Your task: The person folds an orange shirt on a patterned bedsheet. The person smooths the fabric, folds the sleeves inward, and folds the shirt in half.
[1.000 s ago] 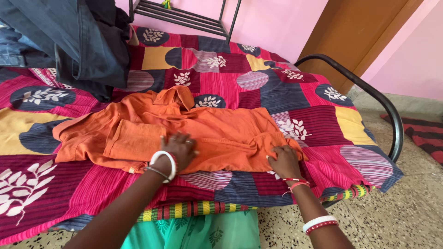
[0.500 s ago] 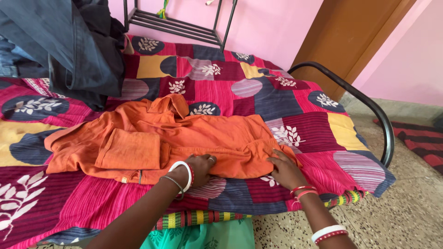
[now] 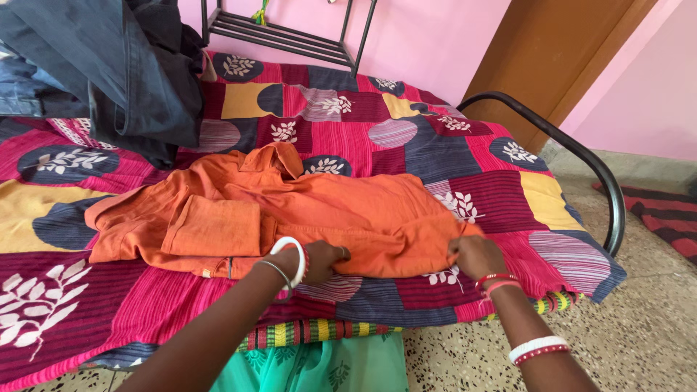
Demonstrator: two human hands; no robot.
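An orange shirt (image 3: 305, 210) lies spread on a patchwork bedspread (image 3: 406, 138), collar toward the far side and one sleeve folded across its left part. My left hand (image 3: 319, 259) pinches the shirt's near hem at the middle. At the hem's right corner, my right hand (image 3: 475, 255) grips the cloth. Both wrists wear white and red bangles.
A heap of dark blue denim clothes (image 3: 109, 65) lies on the bed's far left. A black metal rack (image 3: 283, 29) stands against the pink wall. The bed's curved black rail (image 3: 581, 160) runs along the right side, with a brown door (image 3: 566, 51) and speckled floor (image 3: 653, 319) beyond.
My left hand slid from flat on the shirt down to its near hem and closed on it. My right hand went from pressing the corner to gripping it, a little further right.
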